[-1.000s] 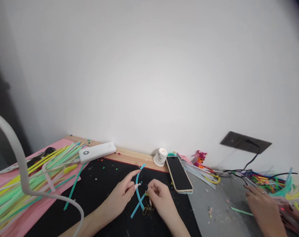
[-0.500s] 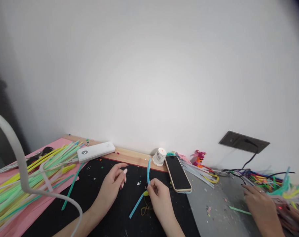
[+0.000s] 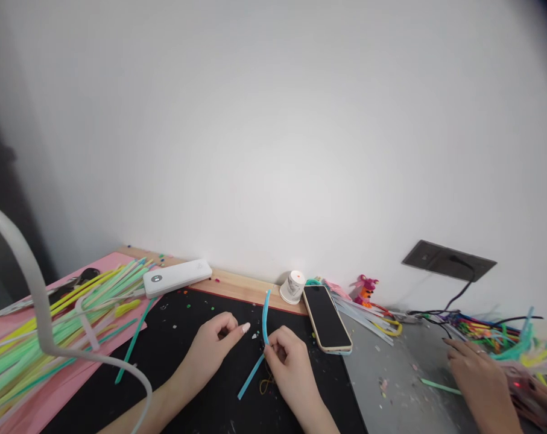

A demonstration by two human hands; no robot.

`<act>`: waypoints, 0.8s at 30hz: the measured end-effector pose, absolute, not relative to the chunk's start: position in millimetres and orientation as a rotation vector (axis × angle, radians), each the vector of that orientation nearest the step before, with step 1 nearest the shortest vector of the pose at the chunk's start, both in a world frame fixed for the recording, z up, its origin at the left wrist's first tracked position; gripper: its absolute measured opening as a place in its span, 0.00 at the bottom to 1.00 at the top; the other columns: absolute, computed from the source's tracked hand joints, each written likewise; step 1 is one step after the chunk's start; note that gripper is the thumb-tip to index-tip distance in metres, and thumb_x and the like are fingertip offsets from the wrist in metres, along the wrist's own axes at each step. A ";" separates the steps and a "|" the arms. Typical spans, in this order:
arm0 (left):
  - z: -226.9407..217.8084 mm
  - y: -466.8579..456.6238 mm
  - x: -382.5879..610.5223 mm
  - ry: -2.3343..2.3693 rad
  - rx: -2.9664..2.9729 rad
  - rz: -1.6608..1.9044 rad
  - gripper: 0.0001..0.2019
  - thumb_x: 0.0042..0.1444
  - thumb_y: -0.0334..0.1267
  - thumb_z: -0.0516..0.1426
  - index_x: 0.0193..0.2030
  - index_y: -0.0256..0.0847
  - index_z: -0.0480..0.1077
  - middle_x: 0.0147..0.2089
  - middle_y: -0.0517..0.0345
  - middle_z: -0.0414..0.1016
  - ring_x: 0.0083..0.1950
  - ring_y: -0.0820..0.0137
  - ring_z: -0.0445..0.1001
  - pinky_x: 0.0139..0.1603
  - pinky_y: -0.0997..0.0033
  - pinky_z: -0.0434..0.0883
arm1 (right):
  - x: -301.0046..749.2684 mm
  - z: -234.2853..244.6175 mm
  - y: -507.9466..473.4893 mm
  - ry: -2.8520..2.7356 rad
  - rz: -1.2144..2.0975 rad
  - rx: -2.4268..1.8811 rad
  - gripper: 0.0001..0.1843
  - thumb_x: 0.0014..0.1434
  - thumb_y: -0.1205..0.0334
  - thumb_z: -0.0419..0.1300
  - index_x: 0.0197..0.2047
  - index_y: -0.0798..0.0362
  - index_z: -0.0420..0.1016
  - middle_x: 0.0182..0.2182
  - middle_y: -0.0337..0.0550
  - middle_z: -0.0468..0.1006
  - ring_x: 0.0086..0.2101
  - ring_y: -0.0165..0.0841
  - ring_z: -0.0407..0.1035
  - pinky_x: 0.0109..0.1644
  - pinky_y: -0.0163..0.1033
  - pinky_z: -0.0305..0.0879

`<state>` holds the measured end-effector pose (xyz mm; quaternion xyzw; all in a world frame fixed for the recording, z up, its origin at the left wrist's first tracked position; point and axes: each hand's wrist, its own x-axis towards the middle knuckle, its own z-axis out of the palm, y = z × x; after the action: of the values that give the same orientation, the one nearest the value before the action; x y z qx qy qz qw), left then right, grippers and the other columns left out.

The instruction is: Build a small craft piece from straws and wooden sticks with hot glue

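Head view, I note the right hand (image 3: 289, 361) pinched shut on a thin blue strip (image 3: 265, 318), smooth and glossy, bent to an elbow at the fingers: one leg stands up, the other lies flat on the matt black mat (image 3: 183, 325). Left hand (image 3: 214, 348) half open, loosely curled, forefinger out toward the strip, just short of it. Slim flat phone (image 3: 327, 317) lies near on the right; long green and yellow strips (image 3: 11, 367) heaped far left

Left hand (image 3: 219, 340) off blue strip (image 3: 265, 313)
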<state>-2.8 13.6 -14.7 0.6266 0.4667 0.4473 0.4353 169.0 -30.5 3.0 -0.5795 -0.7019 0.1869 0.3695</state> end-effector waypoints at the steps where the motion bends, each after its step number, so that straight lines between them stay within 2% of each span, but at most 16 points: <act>1: -15.1 13.9 -3.0 1.128 1.534 1.125 0.18 0.51 0.44 0.57 0.18 0.42 0.54 0.25 0.62 0.66 0.29 0.70 0.66 0.31 0.73 0.63 | 168.7 3.0 -31.0 -1.806 0.474 -1.484 0.11 0.52 0.72 0.52 0.21 0.52 0.59 0.22 0.33 0.59 0.24 0.28 0.57 0.28 0.32 0.50; 4: -17.7 15.0 -3.3 1.006 1.397 1.121 0.06 0.48 0.39 0.58 0.29 0.41 0.65 0.41 0.53 0.76 0.44 0.64 0.73 0.45 0.68 0.68 | 170.0 2.3 -31.6 -1.794 0.453 -1.480 0.10 0.52 0.73 0.52 0.22 0.52 0.61 0.23 0.35 0.61 0.25 0.29 0.59 0.28 0.32 0.52; 5: -18.4 15.1 -3.1 0.977 1.355 1.111 0.09 0.47 0.38 0.59 0.36 0.41 0.68 0.44 0.52 0.76 0.47 0.63 0.73 0.48 0.66 0.68 | 170.9 2.2 -31.6 -1.784 0.439 -1.476 0.10 0.52 0.73 0.52 0.22 0.52 0.61 0.25 0.36 0.62 0.26 0.29 0.60 0.29 0.32 0.53; 7: -18.5 14.1 -1.9 0.935 1.306 1.087 0.20 0.47 0.37 0.60 0.48 0.41 0.66 0.47 0.50 0.76 0.47 0.64 0.73 0.50 0.65 0.68 | 172.6 3.0 -31.7 -1.778 0.399 -1.463 0.09 0.52 0.73 0.53 0.23 0.53 0.63 0.28 0.38 0.66 0.29 0.31 0.62 0.32 0.33 0.56; 9: -17.0 11.4 0.5 0.892 1.293 1.053 0.24 0.47 0.38 0.60 0.53 0.40 0.64 0.47 0.49 0.76 0.41 0.66 0.74 0.45 0.66 0.69 | 173.0 5.0 -32.5 -1.814 0.353 -1.479 0.08 0.52 0.73 0.54 0.24 0.53 0.66 0.29 0.40 0.68 0.32 0.33 0.63 0.35 0.34 0.57; 12: -13.7 6.0 4.6 0.817 1.281 1.001 0.24 0.48 0.39 0.60 0.53 0.38 0.65 0.41 0.52 0.78 0.30 0.71 0.72 0.32 0.71 0.69 | 169.5 9.0 -35.5 -1.899 0.348 -1.537 0.08 0.51 0.71 0.57 0.23 0.52 0.70 0.24 0.38 0.69 0.31 0.34 0.62 0.34 0.35 0.56; 14: -11.7 3.4 6.3 0.825 1.256 0.996 0.22 0.48 0.41 0.60 0.50 0.36 0.68 0.33 0.56 0.77 0.26 0.73 0.70 0.27 0.73 0.67 | 166.0 11.2 -37.3 -1.931 0.406 -1.533 0.08 0.51 0.70 0.58 0.24 0.50 0.74 0.22 0.39 0.72 0.30 0.35 0.62 0.33 0.36 0.56; 17: -9.5 2.0 5.9 0.909 1.170 1.030 0.19 0.48 0.43 0.61 0.45 0.34 0.72 0.24 0.60 0.74 0.27 0.72 0.70 0.29 0.74 0.69 | 163.4 11.5 -36.7 -1.822 0.556 -1.485 0.08 0.49 0.71 0.60 0.28 0.49 0.79 0.24 0.39 0.77 0.31 0.36 0.64 0.34 0.37 0.57; 20: -8.9 2.6 3.5 0.964 1.058 1.049 0.19 0.48 0.44 0.61 0.45 0.35 0.73 0.24 0.60 0.74 0.29 0.71 0.72 0.34 0.73 0.70 | 165.8 6.9 -32.1 -1.442 0.880 -1.384 0.05 0.46 0.69 0.62 0.29 0.53 0.78 0.22 0.39 0.76 0.26 0.32 0.65 0.31 0.34 0.59; 21: -9.1 2.8 2.9 0.970 1.031 1.046 0.19 0.48 0.44 0.61 0.45 0.35 0.73 0.25 0.60 0.75 0.29 0.71 0.72 0.35 0.73 0.71 | 167.3 4.6 -30.3 -1.306 0.999 -1.324 0.03 0.46 0.67 0.63 0.28 0.54 0.76 0.21 0.39 0.76 0.23 0.29 0.64 0.27 0.33 0.57; 24: -9.2 2.5 2.6 0.947 0.979 1.024 0.21 0.47 0.44 0.62 0.46 0.35 0.73 0.24 0.60 0.75 0.29 0.72 0.72 0.36 0.73 0.71 | 170.6 -2.2 -26.8 -1.034 1.247 -1.138 0.08 0.46 0.62 0.66 0.28 0.56 0.73 0.19 0.37 0.74 0.15 0.21 0.53 0.18 0.28 0.46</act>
<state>2.6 2.5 -9.2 0.4322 0.4183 0.4524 0.6584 170.6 -26.8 -2.2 -0.4804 -0.4366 0.5266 0.5488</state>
